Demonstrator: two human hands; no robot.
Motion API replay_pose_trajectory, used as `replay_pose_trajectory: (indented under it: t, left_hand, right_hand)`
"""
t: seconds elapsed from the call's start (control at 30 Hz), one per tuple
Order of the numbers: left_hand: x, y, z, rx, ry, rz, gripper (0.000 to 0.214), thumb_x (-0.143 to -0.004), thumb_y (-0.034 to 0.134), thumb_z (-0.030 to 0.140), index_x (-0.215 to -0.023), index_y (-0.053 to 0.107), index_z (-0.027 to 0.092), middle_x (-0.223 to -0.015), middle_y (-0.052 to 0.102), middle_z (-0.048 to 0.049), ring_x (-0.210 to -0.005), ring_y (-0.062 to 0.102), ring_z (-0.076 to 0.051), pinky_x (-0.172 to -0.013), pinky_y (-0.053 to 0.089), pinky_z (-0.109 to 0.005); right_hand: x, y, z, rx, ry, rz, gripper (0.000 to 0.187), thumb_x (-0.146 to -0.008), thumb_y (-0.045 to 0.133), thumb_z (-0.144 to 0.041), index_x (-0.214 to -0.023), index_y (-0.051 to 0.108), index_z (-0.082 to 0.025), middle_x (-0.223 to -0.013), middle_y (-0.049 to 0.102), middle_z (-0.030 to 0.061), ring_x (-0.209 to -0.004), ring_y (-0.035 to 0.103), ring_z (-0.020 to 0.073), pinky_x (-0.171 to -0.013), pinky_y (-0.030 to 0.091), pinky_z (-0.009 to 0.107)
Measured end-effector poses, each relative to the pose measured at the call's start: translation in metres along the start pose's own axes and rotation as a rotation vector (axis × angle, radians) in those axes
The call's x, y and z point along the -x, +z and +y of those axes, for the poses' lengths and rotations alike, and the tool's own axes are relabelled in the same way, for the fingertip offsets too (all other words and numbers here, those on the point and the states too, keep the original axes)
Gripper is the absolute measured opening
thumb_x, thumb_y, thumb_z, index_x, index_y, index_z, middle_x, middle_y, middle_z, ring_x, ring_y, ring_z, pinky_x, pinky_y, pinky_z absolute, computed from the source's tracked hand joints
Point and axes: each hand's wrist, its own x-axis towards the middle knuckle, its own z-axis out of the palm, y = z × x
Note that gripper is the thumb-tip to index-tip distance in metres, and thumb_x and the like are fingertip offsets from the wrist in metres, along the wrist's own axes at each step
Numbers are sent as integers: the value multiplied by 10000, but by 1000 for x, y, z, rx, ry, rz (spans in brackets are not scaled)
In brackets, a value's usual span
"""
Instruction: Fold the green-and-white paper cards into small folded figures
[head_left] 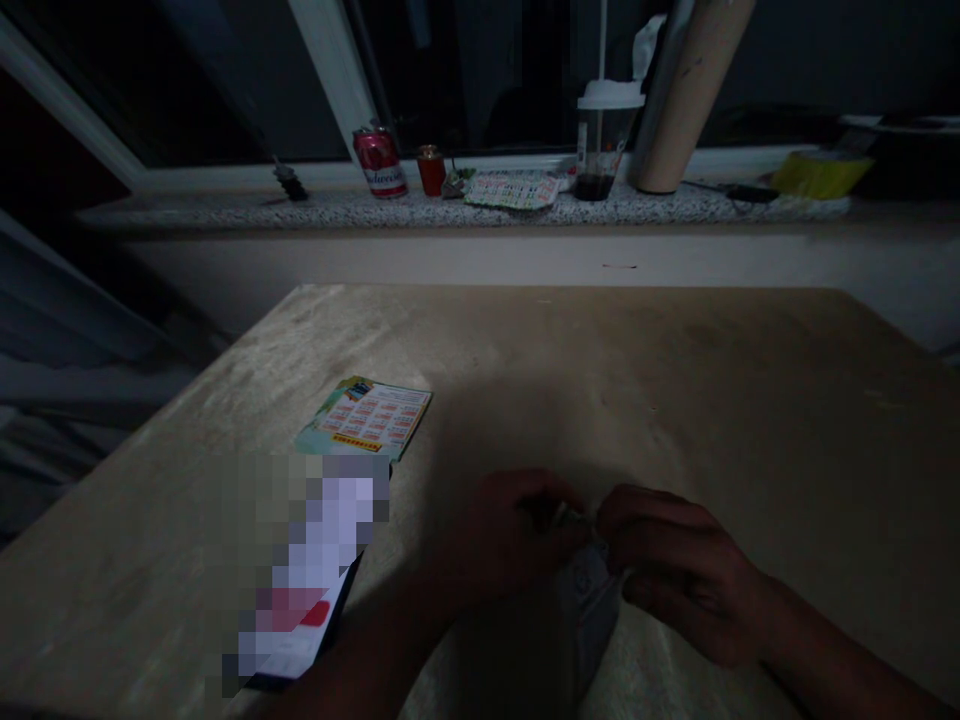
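Low in the middle of the table, a small greyish packet with faint print (pixel 596 615) stands or is held between my hands; the dimness hides its exact kind. My left hand (pixel 517 530) is curled, thumb and index finger pinched at the packet's top edge, where a small pale bit shows. From the other side my right hand (pixel 682 560) has its bent fingertips closed at the packet's upper right corner. The fingertips of both hands nearly meet there. Left of my left forearm lies a lit phone (pixel 307 560), its screen pixelated. Beyond it sits a printed calendar card (pixel 375 415).
The beige table (pixel 525 340) ends before a speckled windowsill (pixel 330 212). On the sill stand a red can (pixel 380 162), a small orange container (pixel 431 172), a printed packet (pixel 514 188), a lidded cup with straw (pixel 598 150), a cardboard tube (pixel 690 100) and a yellow tape roll (pixel 821 175).
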Motion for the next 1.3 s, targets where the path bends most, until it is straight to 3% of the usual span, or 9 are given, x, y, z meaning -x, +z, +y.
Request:
replay_pose_trajectory:
  t: [0.07,0.17,0.37,0.6,0.87,0.93,1.03,1.13,1.3]
  left_hand:
    - [0,0,-3,-31,18,83,65,-771,708,244,-768,709,180,-684,664,-3,-653,589,-146,-614,443,-256]
    - [1,-1,-7,-115,185,231,22,-781,676,186,-759,672,185,-704,662,-1,-666,605,-144,-631,458,-256]
    - [5,7,-6,-325,510,264,54,-847,627,142,-824,625,190,-761,680,-24,-675,631,-143,-664,486,-266]
    - [-1,18,-3,-571,566,389,173,-863,615,197,-697,567,204,-620,605,-14,-565,559,-140,-563,406,-274]
    - [-4,-9,-7,-604,531,580,201,-832,591,119,-661,524,201,-666,576,-14,-640,569,-152,-619,449,-279]
    - [-3,-10,-5,-552,563,535,62,-814,639,153,-783,596,186,-791,631,-51,-744,616,-182,-677,496,-300]
    - [-1,-3,-3,-543,600,371,197,-807,720,204,-989,660,158,-972,679,-103,-897,643,-222,-772,530,-330]
    - [-1,6,-4,-609,643,249,16,-877,672,182,-869,673,169,-825,685,-64,-788,628,-190,-742,510,-317]
    - [-3,5,-6,-629,709,330,131,-897,620,136,-773,646,169,-723,653,-26,-662,578,-141,-645,460,-275]
  right_hand:
    - [2,-4,3,13,18,25,176,-964,570,-254,-1093,652,-166,-888,688,99,-805,664,235,-687,550,385]
    - [2,-8,7,104,42,113,259,-923,602,-199,-1179,631,-175,-922,712,101,-817,678,241,-683,559,383]
    - [-7,3,13,360,-15,284,218,-835,687,-48,-991,676,-199,-764,695,43,-683,656,202,-646,536,369]
    - [-9,10,9,498,-109,317,248,-805,730,-56,-977,673,-226,-747,690,33,-686,648,210,-671,548,402]
    - [-8,5,9,538,-121,312,242,-772,738,-40,-927,654,-206,-720,678,32,-668,654,211,-674,547,405]
    - [-9,4,9,530,-121,296,234,-773,735,-37,-919,651,-200,-724,681,36,-669,655,209,-668,543,398]
    - [-10,5,9,520,-146,283,222,-778,735,-39,-897,641,-202,-724,685,37,-689,658,212,-684,541,399]
    - [-11,5,8,542,-119,286,205,-785,738,-55,-888,640,-204,-725,693,33,-685,656,205,-681,528,387]
    - [-7,-7,11,640,94,406,101,-841,708,-154,-800,640,-217,-686,690,9,-627,645,181,-634,502,348]
